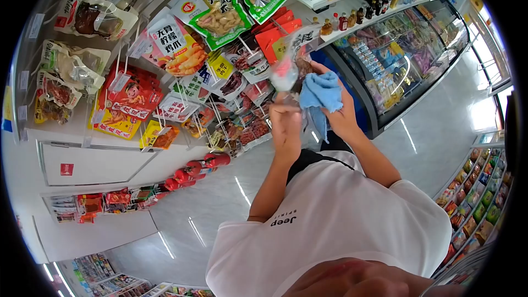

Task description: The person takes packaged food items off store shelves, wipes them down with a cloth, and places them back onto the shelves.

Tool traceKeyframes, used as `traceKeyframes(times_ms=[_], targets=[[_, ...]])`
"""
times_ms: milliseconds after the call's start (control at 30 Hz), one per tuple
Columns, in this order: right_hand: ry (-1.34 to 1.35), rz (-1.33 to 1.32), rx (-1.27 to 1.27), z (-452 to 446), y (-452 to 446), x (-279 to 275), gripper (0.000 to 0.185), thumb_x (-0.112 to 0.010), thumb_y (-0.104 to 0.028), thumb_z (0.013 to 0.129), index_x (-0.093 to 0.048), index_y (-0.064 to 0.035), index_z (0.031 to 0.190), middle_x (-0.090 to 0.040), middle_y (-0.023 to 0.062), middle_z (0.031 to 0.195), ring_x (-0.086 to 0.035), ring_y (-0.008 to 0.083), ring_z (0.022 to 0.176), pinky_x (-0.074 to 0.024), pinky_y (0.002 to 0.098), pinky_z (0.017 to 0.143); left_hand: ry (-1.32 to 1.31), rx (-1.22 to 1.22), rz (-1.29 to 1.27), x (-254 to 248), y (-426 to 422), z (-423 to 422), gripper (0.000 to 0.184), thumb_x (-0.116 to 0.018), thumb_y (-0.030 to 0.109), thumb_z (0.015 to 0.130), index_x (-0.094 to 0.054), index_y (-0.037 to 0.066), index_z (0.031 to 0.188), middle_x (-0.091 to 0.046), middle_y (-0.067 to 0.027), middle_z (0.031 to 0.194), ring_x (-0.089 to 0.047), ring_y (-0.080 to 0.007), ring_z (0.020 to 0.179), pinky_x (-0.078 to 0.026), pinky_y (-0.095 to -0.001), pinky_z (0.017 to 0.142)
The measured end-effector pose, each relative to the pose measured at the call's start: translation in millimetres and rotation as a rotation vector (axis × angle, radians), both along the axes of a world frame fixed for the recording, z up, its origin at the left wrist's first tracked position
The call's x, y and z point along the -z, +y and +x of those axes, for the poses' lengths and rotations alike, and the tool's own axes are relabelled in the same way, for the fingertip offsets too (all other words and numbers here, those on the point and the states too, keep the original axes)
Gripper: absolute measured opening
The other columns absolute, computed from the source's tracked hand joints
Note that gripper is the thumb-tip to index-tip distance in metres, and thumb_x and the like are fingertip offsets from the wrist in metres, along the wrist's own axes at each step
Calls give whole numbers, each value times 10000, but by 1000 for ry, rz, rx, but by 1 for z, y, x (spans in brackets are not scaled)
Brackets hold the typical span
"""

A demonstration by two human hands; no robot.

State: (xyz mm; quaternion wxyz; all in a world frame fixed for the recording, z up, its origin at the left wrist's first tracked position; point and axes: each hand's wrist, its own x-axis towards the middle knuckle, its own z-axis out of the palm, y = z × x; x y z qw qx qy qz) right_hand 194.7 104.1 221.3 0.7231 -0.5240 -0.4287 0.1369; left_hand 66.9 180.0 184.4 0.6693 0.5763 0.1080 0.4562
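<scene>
My right hand (342,111) is closed round a light blue cloth (320,92); its fingertips reach the edge of a clear and white snack packet (286,70). That packet is smeared by motion, with a brown part on its right side. My left hand (287,120) is closed at the packet's lower end, its fingers blurred and partly hidden by glare on the plastic. Just beyond the hands hang green snack bags (219,15), a pink and white chicken-feet bag (171,47) and red packets (279,36) on metal hooks.
A glass-topped freezer (393,52) stands to the right, below a shelf of small bottles (352,19). Red fire extinguishers (190,170) stand at lower left, near a white cabinet panel (91,165). Snack shelves (477,198) line the right side of the grey floor (423,126).
</scene>
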Motion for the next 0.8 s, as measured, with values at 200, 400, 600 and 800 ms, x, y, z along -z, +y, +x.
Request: traceKeyframes(times_ms=[200,400,600,800], targets=[[786,41,-335,30,-14,71,340,-556,-85,944,-600,-18,1275,-627,103,1282,-606,191,1146,-464,323,993,168,103,472,-25,22,0,223,-560,80,963,-526,40,1179,-346,-268,1555,-417,-347,1383,-264,-488,1158],[1245,17,-453,30,-9,59,373,-567,-253,975,-606,-20,1263,-692,126,1136,-689,223,984,-560,344,861,351,-360,655,-35,29,2,576,-749,215,863,-489,26,1341,-429,-178,1494,-510,-271,1269,-386,-399,1087],[896,-180,-373,7,-21,23,449,-622,-312,959,-587,-35,1310,-678,92,1166,-663,194,1039,-539,327,886,106,321,-503,-7,24,3,518,-621,232,966,-446,22,1406,-506,-147,1411,-500,-268,1294,-380,-415,1113],[479,-129,65,30,-17,31,352,-663,-232,952,-641,-19,1231,-682,32,1065,-624,82,930,-492,237,809,-191,182,-632,-16,20,4,434,-537,215,1021,-450,15,1396,-550,-120,1382,-537,-257,1263,-424,-424,1084]])
